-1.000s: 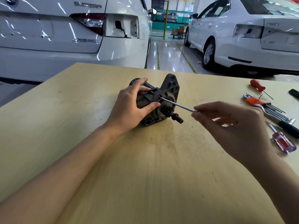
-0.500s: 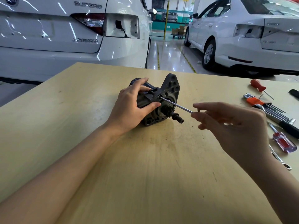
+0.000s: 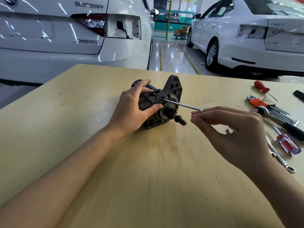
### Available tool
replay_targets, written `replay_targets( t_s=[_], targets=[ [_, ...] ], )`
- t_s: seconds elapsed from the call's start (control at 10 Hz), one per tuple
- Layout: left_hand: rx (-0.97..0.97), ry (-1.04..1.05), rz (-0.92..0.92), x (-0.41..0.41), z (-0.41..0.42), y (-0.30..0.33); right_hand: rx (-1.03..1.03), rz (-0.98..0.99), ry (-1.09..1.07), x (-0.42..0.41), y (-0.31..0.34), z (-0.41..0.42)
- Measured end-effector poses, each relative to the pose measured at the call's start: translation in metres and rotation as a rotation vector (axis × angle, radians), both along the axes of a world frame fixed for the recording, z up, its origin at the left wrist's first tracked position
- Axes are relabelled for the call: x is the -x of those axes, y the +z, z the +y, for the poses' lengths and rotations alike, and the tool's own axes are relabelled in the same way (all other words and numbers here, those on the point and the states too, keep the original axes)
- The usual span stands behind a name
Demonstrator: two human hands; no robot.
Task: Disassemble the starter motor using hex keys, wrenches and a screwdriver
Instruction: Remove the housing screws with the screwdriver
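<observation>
On the wooden table (image 3: 82,129), starter motor (image 3: 166,102) lying on its side, left hand (image 3: 131,111) gripping its body, right hand (image 3: 230,129) pinching the bent end of a hex key (image 3: 181,104), long end sitting in a flange bolt.

A pale yellow wooden tabletop (image 3: 148,178) carries a dark grey metal starter motor (image 3: 166,102) near its middle; along its right edge lie a red-handled screwdriver (image 3: 263,88), an orange-holdered set of steel hex keys (image 3: 266,104), a black-handled ratchet wrench (image 3: 279,120), a clear red-cored screwdriver (image 3: 287,143) and a steel ring spanner (image 3: 279,160).
</observation>
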State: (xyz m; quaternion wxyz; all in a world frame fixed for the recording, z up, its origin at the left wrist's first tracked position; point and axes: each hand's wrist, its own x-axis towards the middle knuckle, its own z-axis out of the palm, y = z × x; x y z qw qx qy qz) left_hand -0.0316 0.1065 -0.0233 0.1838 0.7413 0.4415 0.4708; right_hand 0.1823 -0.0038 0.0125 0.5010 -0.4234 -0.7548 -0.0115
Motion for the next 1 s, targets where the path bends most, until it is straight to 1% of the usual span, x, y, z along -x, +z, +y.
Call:
replay_targets(
  t_s=[0.1, 0.3, 0.5, 0.6, 0.7, 0.8, 0.9, 1.0],
  targets=[
    [-0.001, 0.006, 0.002, -0.0002, 0.0002, 0.0, -0.018, -0.007, -0.019, -0.0024, -0.002, 0.0028],
    [-0.008, 0.016, 0.007, -0.0001, -0.0011, 0.0007, 0.107, 0.105, -0.034, -0.0029, -0.0024, 0.0023],
    [-0.007, 0.011, 0.011, -0.0001, -0.0011, 0.0001, 0.009, 0.045, -0.091, -0.004, 0.0046, -0.001],
    [0.0, 0.004, 0.012, 0.0002, -0.0007, -0.0003, 0.035, 0.066, -0.138, -0.0027, 0.005, -0.0016],
    [0.0, 0.0, 0.008, 0.0006, 0.0002, -0.0006, 0.088, 0.085, -0.119, -0.0003, 0.0037, -0.003],
    [-0.006, 0.003, 0.01, 0.0009, 0.0005, -0.0006, 0.092, 0.077, -0.099, 0.0007, 0.004, -0.0034],
    [-0.006, 0.005, 0.009, 0.0008, 0.0005, -0.0004, 0.042, 0.059, -0.119, 0.0014, 0.0036, -0.0024],
    [-0.007, 0.001, 0.007, 0.0003, 0.0002, -0.0005, 0.063, 0.084, -0.124, 0.0032, 0.0031, -0.0026]
  ],
)
